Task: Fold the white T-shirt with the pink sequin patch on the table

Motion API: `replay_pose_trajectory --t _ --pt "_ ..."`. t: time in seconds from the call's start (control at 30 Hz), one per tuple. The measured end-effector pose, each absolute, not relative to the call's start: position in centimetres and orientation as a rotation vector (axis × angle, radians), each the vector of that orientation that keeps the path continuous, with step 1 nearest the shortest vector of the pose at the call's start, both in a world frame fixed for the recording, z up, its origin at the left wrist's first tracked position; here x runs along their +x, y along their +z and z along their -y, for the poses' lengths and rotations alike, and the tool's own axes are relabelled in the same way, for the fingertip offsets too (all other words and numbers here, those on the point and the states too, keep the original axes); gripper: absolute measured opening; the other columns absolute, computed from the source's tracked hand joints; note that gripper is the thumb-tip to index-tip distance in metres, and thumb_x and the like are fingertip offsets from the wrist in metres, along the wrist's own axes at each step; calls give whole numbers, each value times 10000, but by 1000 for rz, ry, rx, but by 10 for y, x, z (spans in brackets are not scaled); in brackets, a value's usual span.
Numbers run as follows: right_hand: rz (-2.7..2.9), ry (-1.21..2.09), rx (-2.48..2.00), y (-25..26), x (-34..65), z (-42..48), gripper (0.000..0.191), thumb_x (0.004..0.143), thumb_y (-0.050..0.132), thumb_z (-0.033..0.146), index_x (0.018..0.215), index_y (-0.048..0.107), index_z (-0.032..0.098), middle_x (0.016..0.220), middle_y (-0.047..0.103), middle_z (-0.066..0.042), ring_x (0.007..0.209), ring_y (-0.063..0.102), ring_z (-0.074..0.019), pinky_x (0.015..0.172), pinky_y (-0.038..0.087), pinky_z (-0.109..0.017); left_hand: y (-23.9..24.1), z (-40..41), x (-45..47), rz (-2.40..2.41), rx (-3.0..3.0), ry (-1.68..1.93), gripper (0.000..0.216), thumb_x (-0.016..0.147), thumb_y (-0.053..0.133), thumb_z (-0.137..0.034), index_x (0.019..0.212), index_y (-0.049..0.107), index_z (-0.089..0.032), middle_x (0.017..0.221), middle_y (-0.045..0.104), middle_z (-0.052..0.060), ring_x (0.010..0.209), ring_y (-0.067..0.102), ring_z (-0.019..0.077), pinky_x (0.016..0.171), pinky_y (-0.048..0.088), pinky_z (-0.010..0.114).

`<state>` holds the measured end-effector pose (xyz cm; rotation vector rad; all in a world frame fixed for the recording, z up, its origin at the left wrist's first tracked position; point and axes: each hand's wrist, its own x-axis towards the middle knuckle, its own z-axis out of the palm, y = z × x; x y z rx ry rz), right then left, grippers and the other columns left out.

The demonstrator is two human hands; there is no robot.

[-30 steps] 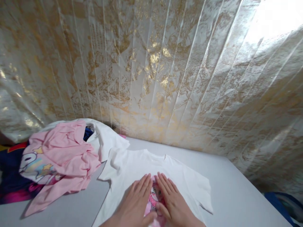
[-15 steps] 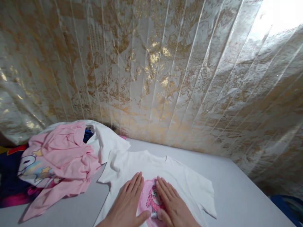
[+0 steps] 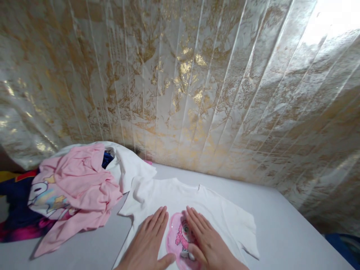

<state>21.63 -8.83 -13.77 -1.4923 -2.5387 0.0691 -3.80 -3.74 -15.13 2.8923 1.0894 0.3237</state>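
On the near side, flat on a white short-sleeved cloth T-shirt [image 3: 184, 195], left hand [image 3: 146, 242], right hand [image 3: 207, 237], fingers together, crumpled pink cloth top [image 3: 84, 168] at left.

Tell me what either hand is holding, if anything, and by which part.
Nothing is held: the left hand and right hand lie open and flat on the white T-shirt, the right one partly covering its pink print.

Left hand [image 3: 149, 240] and right hand [image 3: 207, 242] lie flat on a white shirt [image 3: 178, 197].
Pink print [image 3: 176, 236] shows between; crumpled pink garment [image 3: 80, 174] at left.
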Motion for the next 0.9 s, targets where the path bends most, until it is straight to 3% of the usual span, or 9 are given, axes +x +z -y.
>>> replay_pose_trajectory --t 0.1,0.17,0.3,0.4,0.57,0.73,0.9 --pt "2622 -94 -1229 -161 185 100 725 1000 393 395 1527 -51 167 1547 240 -76 1426 276 -228 1134 354 -374 -156 38 -39 -1060 3000 414 761 902 529 -546 1507 296 -148 1559 220 119 1422 265 308 1109 305 414" --pt "2609 -151 -1175 -171 174 103 680 1013 368 325 1524 -54 173 1531 282 -67 1413 307 -213 1120 376 -355 -158 39 -39 -1010 3076 496 720 932 506 -482 1521 251 -156 1561 229 107 1424 267 284 1103 301 391" --pt "2480 23 -1519 -157 199 88 732 962 418 530 1532 132 169 1562 184 -96 1438 235 -274 1144 324 -447 -159 38 -39 -931 3150 625 743 962 471 -475 1546 127 -170 1551 272 103 1403 314 273 1081 313 382" --pt "2330 159 -1810 -136 237 77 633 988 345 517 1514 231 184 1564 189 -86 1444 212 -262 1157 292 -470 -162 35 -42 -938 3137 634 765 972 447 -509 1551 69 -182 1551 273 100 1395 331 274 1075 320 374" --pt "2295 127 -1792 -131 259 100 617 1000 345 464 1531 139 225 1575 158 -63 1446 194 -252 1152 306 -450 -162 37 -37 -861 3053 534 770 979 446 -434 1547 -21 -204 1570 203 82 1418 284 279 1090 327 395" --pt "2502 73 -1567 -153 234 127 766 962 416 521 1532 1 221 1572 148 -83 1434 224 -278 1126 355 -430 -143 45 4 -724 2911 235 749 963 485 -379 1546 54 -192 1582 86 77 1454 163 273 1144 262 438" --pt "2374 -44 -1732 -159 243 117 719 976 408 489 1535 54 209 1572 168 -91 1435 236 -277 1130 351 -456 -137 38 20 -693 2821 204 746 975 427 -538 1542 82 -197 1579 120 84 1448 186 283 1156 238 449"
